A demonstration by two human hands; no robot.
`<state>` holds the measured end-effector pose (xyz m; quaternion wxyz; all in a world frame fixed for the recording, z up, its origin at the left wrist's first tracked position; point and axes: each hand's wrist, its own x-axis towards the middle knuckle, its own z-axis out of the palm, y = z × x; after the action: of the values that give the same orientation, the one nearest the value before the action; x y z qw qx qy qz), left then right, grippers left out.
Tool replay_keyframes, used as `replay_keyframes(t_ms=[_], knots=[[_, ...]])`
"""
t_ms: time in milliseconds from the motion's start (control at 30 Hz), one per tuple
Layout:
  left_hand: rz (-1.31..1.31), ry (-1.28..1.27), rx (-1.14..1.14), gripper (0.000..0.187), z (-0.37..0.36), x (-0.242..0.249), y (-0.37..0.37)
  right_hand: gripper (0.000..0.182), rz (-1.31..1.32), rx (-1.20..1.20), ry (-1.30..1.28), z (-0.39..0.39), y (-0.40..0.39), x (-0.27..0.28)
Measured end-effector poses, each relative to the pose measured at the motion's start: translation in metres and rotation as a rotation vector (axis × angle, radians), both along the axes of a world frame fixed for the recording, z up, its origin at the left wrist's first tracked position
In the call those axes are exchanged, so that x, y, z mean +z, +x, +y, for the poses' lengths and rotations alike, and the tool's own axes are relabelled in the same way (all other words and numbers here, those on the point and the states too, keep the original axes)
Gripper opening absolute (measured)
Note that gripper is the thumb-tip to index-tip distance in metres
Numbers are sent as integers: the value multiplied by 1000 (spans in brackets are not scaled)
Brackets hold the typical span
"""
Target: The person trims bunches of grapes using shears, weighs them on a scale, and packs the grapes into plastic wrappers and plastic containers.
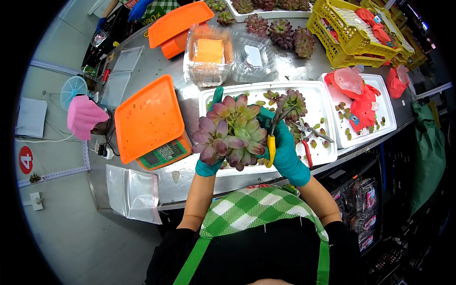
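A large rosette succulent (232, 130) with green and purple-pink leaves is held up over a white tray (327, 114). My left hand (210, 167), in a teal glove, grips it from beneath, with fingers showing past its upper left edge. My right hand (287, 154), gloved too, is closed around a yellow-handled tool (271, 151) with a dark metal end, right beside the plant. Its fingertips are partly hidden behind the leaves. In the tray lie a smaller succulent (295, 103), loose leaves and red-handled pruning shears (308, 152).
To the left stands an orange scale (149, 118); another orange scale (180, 26) is farther back. Clear plastic boxes (209, 71) sit behind the tray. At right are a second white tray (387, 109) with red bags and yellow crates (339, 42). A co-worker's blue-gloved hand (137, 9) shows at the back.
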<state>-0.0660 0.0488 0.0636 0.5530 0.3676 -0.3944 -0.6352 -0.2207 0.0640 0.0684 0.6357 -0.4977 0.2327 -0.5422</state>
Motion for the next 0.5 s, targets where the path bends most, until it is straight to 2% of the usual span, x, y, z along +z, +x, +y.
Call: replay_keyframes(t_ms=[133,200,233,267,367,400,500], knots=[[-143,2,-28,81,1,7,-1,72,-47,-41,171,-1,0,-5],[-214,0,-41,81,1,9,-1,66,32,-106,193,-10,-5,-30],[-109,-3,-65,80,2,3,0,64,73,-140,203,-15,-7,-42],[-4,-6,-90,78,3,-2,0,51,99,-157,127,-18,-8,-45],[217,-12,-164,69,0,-2,-4,43,-423,6,583,-16,-10,-47],[251,40,-166,68,-1,-1,-5,40,-546,189,456,-17,-17,-56],[261,122,-154,64,0,1,-3,41,-562,84,667,-13,-15,-63]])
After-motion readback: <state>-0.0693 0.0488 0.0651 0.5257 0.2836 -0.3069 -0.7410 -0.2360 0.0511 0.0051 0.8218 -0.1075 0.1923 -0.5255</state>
